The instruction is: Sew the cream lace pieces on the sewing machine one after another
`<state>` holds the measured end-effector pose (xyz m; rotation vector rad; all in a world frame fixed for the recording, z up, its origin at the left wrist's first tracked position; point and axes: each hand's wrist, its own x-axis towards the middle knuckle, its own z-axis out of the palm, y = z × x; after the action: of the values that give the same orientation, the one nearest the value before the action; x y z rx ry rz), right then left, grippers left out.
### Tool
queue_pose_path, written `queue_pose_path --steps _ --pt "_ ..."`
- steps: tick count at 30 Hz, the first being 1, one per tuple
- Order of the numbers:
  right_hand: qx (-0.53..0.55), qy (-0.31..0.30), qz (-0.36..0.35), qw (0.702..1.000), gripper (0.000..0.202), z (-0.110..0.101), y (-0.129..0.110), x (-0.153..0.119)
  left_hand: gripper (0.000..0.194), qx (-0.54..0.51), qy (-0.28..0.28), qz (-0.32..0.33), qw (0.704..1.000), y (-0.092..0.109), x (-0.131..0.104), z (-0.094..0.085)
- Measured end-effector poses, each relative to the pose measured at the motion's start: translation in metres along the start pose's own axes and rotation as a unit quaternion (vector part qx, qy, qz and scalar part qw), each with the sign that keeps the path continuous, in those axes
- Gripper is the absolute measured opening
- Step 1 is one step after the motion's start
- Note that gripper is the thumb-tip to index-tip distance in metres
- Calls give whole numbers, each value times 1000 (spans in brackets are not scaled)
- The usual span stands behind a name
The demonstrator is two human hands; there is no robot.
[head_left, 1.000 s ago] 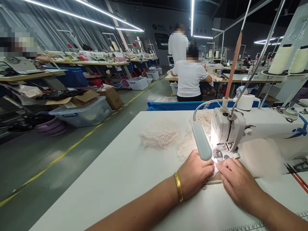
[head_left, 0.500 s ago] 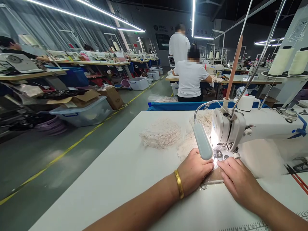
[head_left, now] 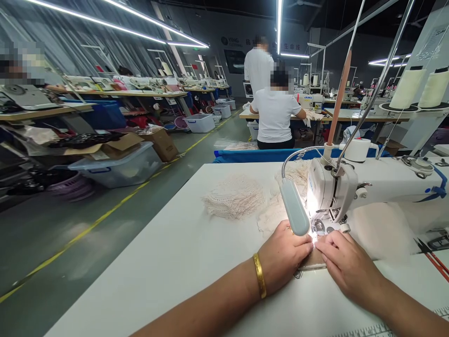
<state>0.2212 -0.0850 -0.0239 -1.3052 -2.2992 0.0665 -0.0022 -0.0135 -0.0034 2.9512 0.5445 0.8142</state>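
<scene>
Under the head of a white sewing machine [head_left: 324, 187], both hands meet at the brightly lit needle area. My left hand [head_left: 286, 248], with a gold bangle at its wrist, is closed, thumb and fingers pressing on a small bit of cream fabric [head_left: 315, 239]. My right hand [head_left: 345, 262] pinches the same bit from the other side, fingertips nearly touching the left ones. Glare washes out its edges. Behind my left hand lies a crumpled cream lace piece [head_left: 268, 216]. A grey lamp [head_left: 295, 208] on a bent neck partly covers the left fingers.
A stack of cream lace pieces [head_left: 233, 196] lies on the white table [head_left: 168, 267]. Sheer fabric [head_left: 382, 229] is under the machine arm. At right are red-handled scissors [head_left: 437, 262]; a ruler [head_left: 375, 330] is at the front edge. A co-worker [head_left: 275, 114] sits ahead.
My fingertips have drawn slightly closer together at the needle, and the right hand has shifted a little left. The whole view has shifted slightly.
</scene>
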Motion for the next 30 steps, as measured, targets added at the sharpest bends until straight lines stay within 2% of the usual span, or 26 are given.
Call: queue_pose_path --steps 18,21,30 --pt "-28 33 6 999 29 -5 0 9 23 12 2 -3 1000 -9 3 -1" --pt "-48 28 -6 998 33 -3 -1 9 24 6 4 2 1000 -10 3 1" --pt "-62 16 -2 998 25 -2 -2 9 23 6 16 13 1000 -11 2 1"
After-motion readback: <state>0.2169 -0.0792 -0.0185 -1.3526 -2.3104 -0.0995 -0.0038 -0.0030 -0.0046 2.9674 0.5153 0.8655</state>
